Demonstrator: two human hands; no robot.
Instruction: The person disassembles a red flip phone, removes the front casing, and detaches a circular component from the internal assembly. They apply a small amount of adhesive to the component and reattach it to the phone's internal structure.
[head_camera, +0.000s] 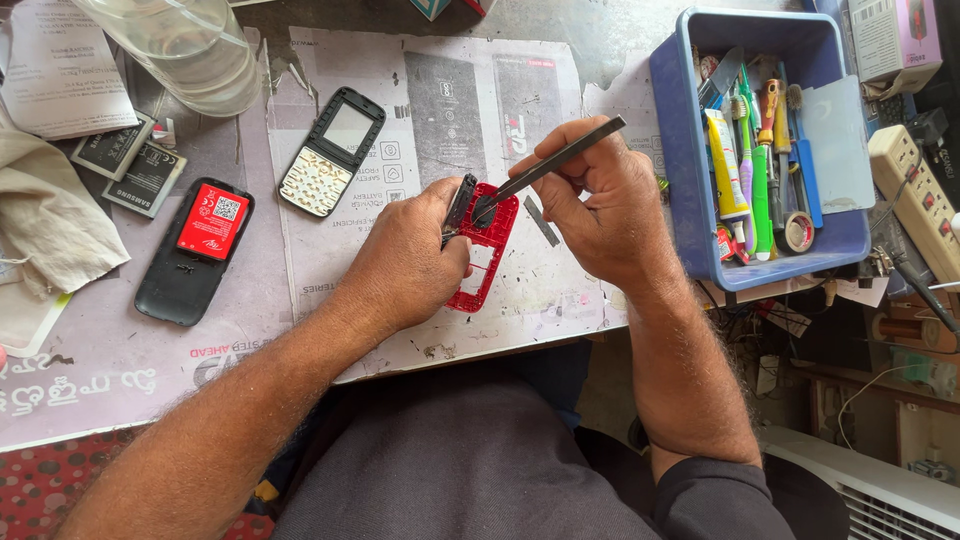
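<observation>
Left hand (405, 262) is wrapped around the red phone frame (482, 248), fingers curled closed on its left edge, pinning it near the middle of the counter (120, 360). A small dark part (459, 208) sits pinched against the frame's far-left corner under that same grip. Right hand (600, 205) comes in from the right, fingers closed on a pair of metal tweezers (560, 158), the tip touching down on the far end of the red frame while the handle angles up and away to the far right. A short dark strip (541, 221) lies on the paper just right of the frame.

Over to the left, a black phone body (192, 252) with a red battery (213, 222) seated in it lies flat, well apart from the hands. Beyond it, two loose dark batteries (132, 165) sit side by side. A black keypad front cover (332, 152) rests on the printed paper sheet (440, 100), far-left of the frame. On the right, a blue tray (672, 140) holds screwdrivers, a glue tube and a toothbrush. A clear plastic bottle (180, 45) lies at the far left.
</observation>
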